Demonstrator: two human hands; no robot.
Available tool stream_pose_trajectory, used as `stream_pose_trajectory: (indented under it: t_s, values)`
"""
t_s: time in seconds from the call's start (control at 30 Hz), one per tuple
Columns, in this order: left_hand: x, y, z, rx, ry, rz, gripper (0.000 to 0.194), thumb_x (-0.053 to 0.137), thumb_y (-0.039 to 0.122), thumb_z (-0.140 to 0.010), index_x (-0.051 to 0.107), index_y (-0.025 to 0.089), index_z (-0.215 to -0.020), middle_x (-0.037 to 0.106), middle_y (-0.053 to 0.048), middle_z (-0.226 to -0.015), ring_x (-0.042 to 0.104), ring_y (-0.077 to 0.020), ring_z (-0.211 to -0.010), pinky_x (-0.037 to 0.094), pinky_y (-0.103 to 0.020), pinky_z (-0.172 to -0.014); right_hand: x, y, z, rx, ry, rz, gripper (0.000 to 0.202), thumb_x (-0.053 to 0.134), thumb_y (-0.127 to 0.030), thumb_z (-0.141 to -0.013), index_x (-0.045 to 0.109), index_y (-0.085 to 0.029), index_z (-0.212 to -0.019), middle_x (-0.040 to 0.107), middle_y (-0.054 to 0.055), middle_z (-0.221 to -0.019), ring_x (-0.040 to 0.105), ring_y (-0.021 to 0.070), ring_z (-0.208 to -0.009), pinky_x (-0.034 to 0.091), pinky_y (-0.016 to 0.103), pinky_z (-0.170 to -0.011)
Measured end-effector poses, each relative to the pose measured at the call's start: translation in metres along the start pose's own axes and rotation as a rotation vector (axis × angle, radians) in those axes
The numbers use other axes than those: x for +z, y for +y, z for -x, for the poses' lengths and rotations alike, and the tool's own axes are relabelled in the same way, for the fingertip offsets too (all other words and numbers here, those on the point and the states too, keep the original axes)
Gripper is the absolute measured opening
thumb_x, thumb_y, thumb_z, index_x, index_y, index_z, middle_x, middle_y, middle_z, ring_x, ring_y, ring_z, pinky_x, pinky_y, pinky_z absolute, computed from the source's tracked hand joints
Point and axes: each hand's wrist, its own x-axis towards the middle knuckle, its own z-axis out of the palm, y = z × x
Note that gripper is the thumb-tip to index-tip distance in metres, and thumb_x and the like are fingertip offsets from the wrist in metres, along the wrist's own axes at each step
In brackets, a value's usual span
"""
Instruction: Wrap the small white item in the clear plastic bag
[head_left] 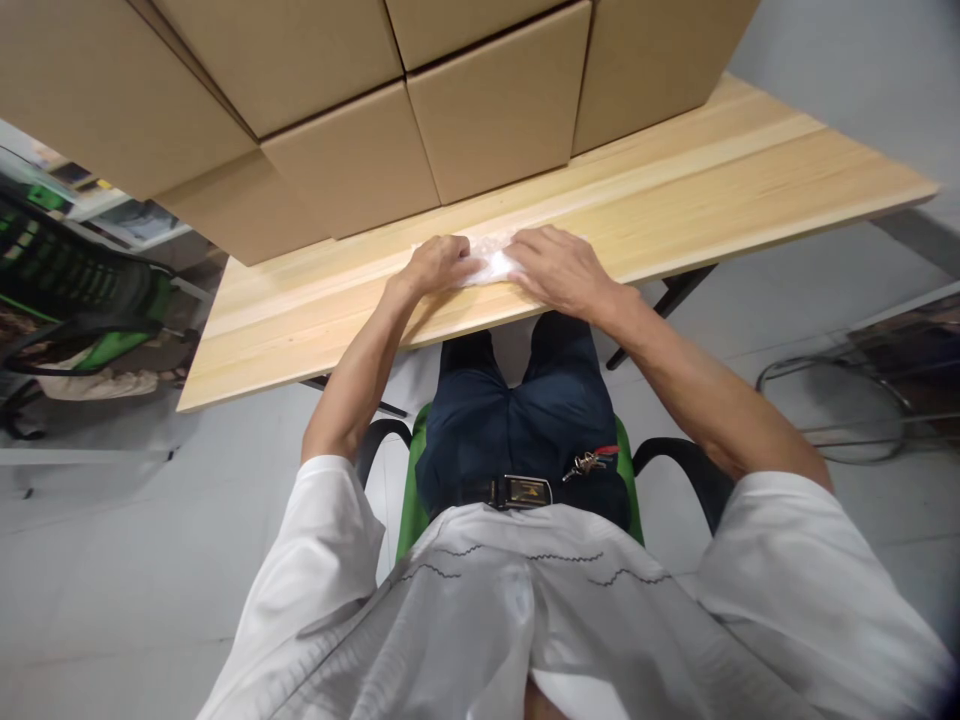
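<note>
A small bundle of crinkled, shiny clear plastic wrap (pixel 491 262) lies on the wooden table (pixel 712 190), close to its front edge. My left hand (pixel 439 264) has its fingers curled onto the bundle's left end. From the other side, my right hand (pixel 559 268) grips the right end, fingers bent over the top and thumb at the near side. Both hands rest low against the tabletop. Whether the plastic encloses anything cannot be made out, since my fingers cover much of it and glare whitens its middle.
Stacked brown cardboard boxes (pixel 499 110) form a wall along the table's back, just beyond my hands. My legs are under the front edge, on a green chair (pixel 412 490). Another green-and-black chair (pixel 67 270) stands at left, and a metal ring-shaped frame (pixel 832 455) at right.
</note>
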Motion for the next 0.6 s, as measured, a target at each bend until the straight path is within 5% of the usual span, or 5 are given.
stream_pose_trajectory:
  t_s: [0.17, 0.37, 0.47, 0.6]
  values:
    - [0.007, -0.009, 0.006, 0.05, 0.048, -0.009, 0.034, 0.071, 0.048, -0.115, 0.091, 0.024, -0.125, 0.093, -0.016, -0.118, 0.083, -0.0386, -0.119, 0.062, -0.048, -0.107, 0.005, -0.001, 0.001, -0.038, -0.016, -0.017, 0.053, 0.069, -0.046, -0.123, 0.077, -0.021, -0.17, 0.085, 0.024, -0.16, 0.071, 0.0487, -0.147, 0.058, 0.061, -0.119]
    - [0.018, -0.004, 0.033, 0.209, 0.208, 0.021, 0.057, 0.058, 0.058, -0.129, 0.077, 0.025, -0.171, 0.085, -0.022, -0.162, 0.078, -0.0424, -0.153, 0.059, -0.051, -0.126, -0.007, -0.002, -0.001, 0.053, -0.087, -0.054, 0.056, 0.065, -0.056, -0.127, 0.078, -0.018, -0.167, 0.086, 0.028, -0.158, 0.074, 0.0495, -0.147, 0.059, 0.057, -0.116]
    - [0.025, 0.011, 0.039, 0.315, 0.167, 0.021, 0.062, 0.064, 0.066, -0.129, 0.075, 0.025, -0.175, 0.082, -0.024, -0.166, 0.075, -0.0457, -0.157, 0.057, -0.054, -0.13, -0.013, 0.002, -0.008, 0.085, -0.132, -0.088, 0.055, 0.057, -0.054, -0.129, 0.081, -0.019, -0.164, 0.087, 0.026, -0.159, 0.077, 0.0472, -0.146, 0.058, 0.055, -0.117]
    - [0.03, 0.025, 0.034, 0.318, 0.125, -0.005, 0.051, 0.066, 0.055, -0.128, 0.08, 0.023, -0.165, 0.082, -0.025, -0.16, 0.075, -0.0478, -0.153, 0.056, -0.059, -0.129, -0.023, 0.01, -0.02, 0.079, -0.212, -0.137, 0.054, 0.055, -0.057, -0.128, 0.088, -0.021, -0.151, 0.091, 0.023, -0.15, 0.079, 0.0464, -0.14, 0.057, 0.054, -0.116]
